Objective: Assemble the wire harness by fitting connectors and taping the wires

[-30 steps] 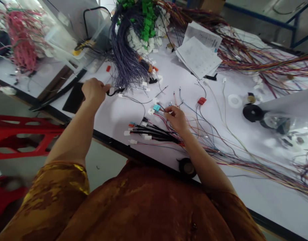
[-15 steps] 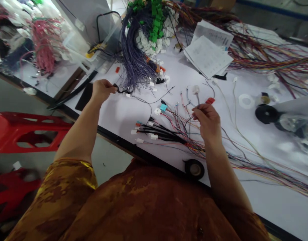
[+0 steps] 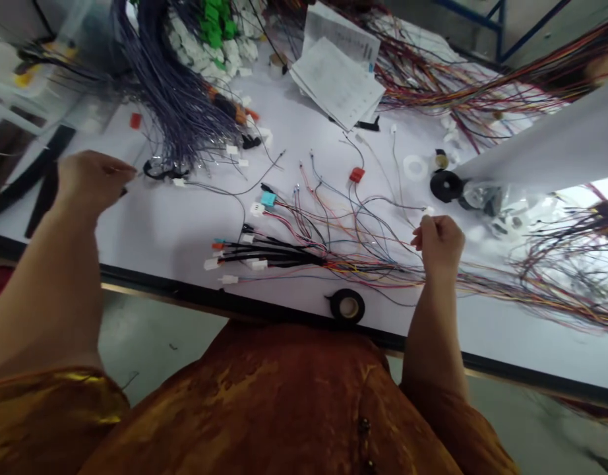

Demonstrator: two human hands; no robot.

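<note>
At the left of the table, my left hand (image 3: 92,179) is closed in a pinch; what lies between its fingertips is too small to make out. Just right of it rests a looped black lead (image 3: 158,173) with a white plug (image 3: 178,183). Far to the right, my right hand (image 3: 440,245) has its fingers closed at a small white connector (image 3: 427,211), which pokes out above them. Between the hands lies a wire harness with black-sleeved branches (image 3: 279,252), a light-blue connector (image 3: 268,198), a white connector (image 3: 257,209) and a red connector (image 3: 357,174).
A roll of black tape (image 3: 347,307) sits by the front edge. Purple wires (image 3: 170,86) with green connectors (image 3: 217,23) are heaped at the back left. Paper sheets (image 3: 338,82) lie at the back, beside long red and yellow wires (image 3: 432,89). Another black roll (image 3: 446,186) is at right.
The view has swung to the right. My right hand has moved right across the harness, and my left hand has drawn left, its fingertips now just off the black lead.
</note>
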